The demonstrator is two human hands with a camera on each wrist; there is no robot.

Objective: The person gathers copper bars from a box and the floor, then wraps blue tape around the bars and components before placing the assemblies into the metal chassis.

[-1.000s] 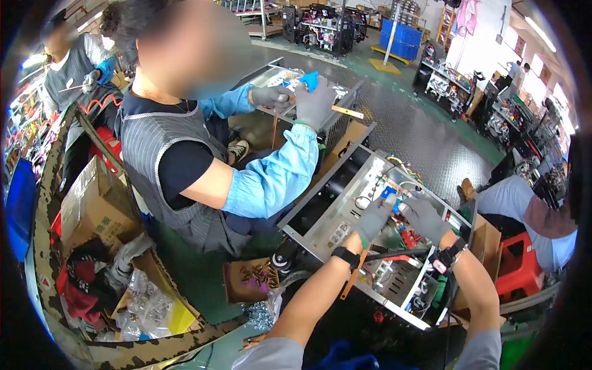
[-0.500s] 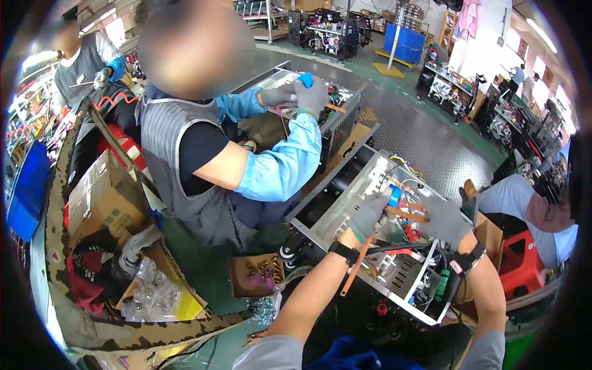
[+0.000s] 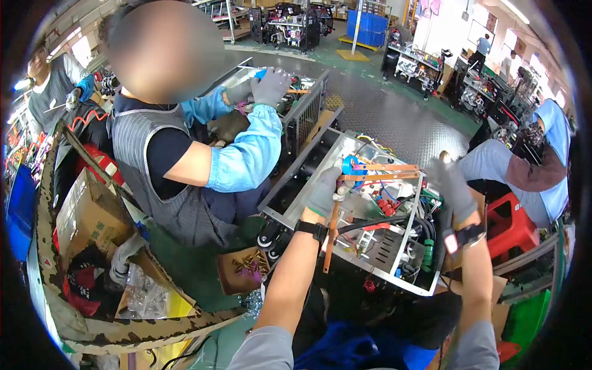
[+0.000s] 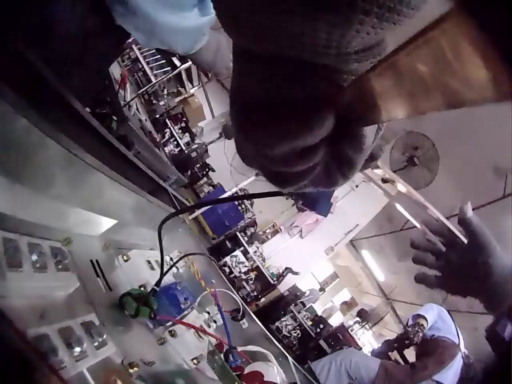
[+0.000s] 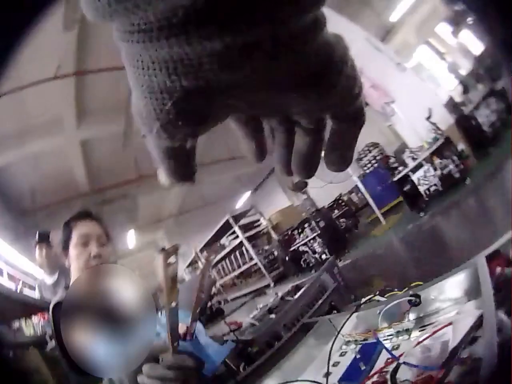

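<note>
My gloved left hand [image 3: 324, 191] grips a blue ring [image 3: 351, 165] above the open metal chassis [image 3: 364, 250]. Two flat copper strips [image 3: 394, 175] stick out from the ring toward the right, and another copper strip [image 3: 331, 239] hangs below the same hand. The left wrist view shows curled fingers [image 4: 296, 152] with a copper strip [image 4: 436, 76] close beside them. Apart from the strips, my gloved right hand [image 3: 455, 188] is raised at the chassis's right side, blurred in the head view. Its fingers [image 5: 304, 144] are spread and hold nothing in the right wrist view.
Wires, black cables [image 3: 376, 221] and white parts fill the chassis. A person in blue sleeves [image 3: 246, 151] works at a second chassis [image 3: 302, 111] on the left. A carton of brass pieces [image 3: 237, 277] stands at lower left, and a red stool [image 3: 515, 228] is at right.
My right hand has left the copper strips and moved away to the right with its fingers spread. The ring and strips, still in my left hand, now stand clearly in view. The head view has shifted.
</note>
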